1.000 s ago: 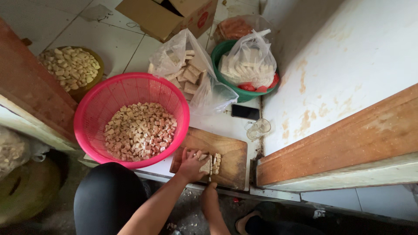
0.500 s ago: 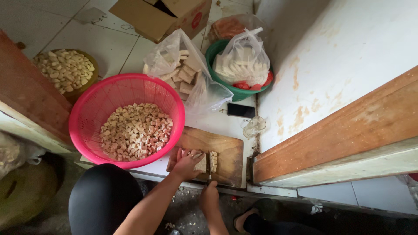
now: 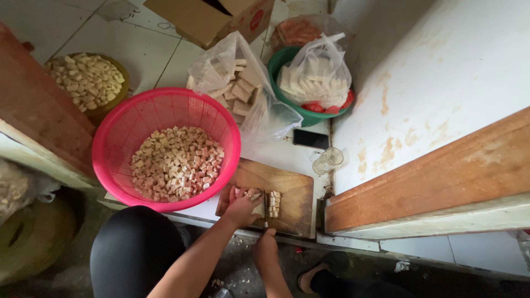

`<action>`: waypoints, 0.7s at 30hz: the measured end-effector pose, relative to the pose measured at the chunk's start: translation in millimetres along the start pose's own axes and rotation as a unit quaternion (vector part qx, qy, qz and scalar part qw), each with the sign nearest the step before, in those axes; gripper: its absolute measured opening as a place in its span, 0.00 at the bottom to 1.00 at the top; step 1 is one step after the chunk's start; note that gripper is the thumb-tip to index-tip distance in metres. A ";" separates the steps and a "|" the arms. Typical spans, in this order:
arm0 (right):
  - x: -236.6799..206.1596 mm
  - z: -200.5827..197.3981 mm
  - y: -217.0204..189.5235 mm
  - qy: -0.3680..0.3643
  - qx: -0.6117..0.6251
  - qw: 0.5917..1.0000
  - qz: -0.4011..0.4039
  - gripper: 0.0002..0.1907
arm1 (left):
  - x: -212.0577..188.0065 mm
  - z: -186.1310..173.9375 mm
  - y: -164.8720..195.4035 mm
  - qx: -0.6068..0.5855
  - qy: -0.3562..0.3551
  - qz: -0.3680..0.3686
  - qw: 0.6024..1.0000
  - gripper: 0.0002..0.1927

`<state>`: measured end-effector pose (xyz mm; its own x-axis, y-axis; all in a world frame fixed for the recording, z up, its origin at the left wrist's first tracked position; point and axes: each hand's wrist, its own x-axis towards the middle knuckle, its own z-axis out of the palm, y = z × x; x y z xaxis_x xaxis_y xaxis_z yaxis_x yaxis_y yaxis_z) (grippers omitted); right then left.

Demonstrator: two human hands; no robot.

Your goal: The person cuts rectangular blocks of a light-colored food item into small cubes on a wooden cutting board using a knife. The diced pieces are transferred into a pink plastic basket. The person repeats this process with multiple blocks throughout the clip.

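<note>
A brown wooden cutting board [image 3: 292,190] lies on the white tiled floor in front of me. My left hand [image 3: 241,205] presses a pale block of food [image 3: 258,208] down on the board. My right hand [image 3: 265,246] grips a knife [image 3: 265,208] whose blade stands in the food beside my left fingers. Cut pale strips [image 3: 274,203] lie just right of the blade. A large pink plastic basket [image 3: 117,132] left of the board holds many small cubes [image 3: 176,163] of the same pale and pinkish food.
A clear bag of pale chunks [image 3: 237,83], a green bowl [image 3: 309,117] with a bag of white sticks, a yellow bowl of cubes [image 3: 88,80], a cardboard box [image 3: 212,19], a black phone [image 3: 311,139] and a glass [image 3: 327,160] lie beyond. Wooden planks flank both sides.
The camera has shifted slightly. Both hands stay at the board, with the knife still at the food; the pile of cut strips looks about the same.
</note>
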<state>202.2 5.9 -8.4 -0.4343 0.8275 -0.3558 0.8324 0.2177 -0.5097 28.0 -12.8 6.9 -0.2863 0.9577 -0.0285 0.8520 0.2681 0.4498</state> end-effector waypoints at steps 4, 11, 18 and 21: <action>9.1 9.2 5.0 -0.004 -0.017 1.000 0.018 0.12 | -1.2 -1.3 1.1 -0.014 -0.001 -0.003 1.000 0.40; 19.1 17.2 -0.4 -0.020 0.231 0.937 0.263 0.42 | -2.4 -2.7 -0.1 -0.029 0.021 0.009 0.999 0.41; 1.2 12.7 7.9 -0.035 0.046 0.995 0.083 0.18 | -2.0 -6.6 -3.5 -0.021 -0.003 0.011 1.000 0.43; -2.1 -0.7 8.1 -0.007 0.047 0.997 0.059 0.12 | -0.3 -2.0 -2.0 -0.028 0.001 -0.001 1.000 0.42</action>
<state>210.1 6.3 -11.2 -0.3402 0.8366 -0.4293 0.8427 0.0686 -0.5340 25.5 -13.8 7.8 -0.2884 0.9571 -0.0281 0.8260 0.2635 0.4983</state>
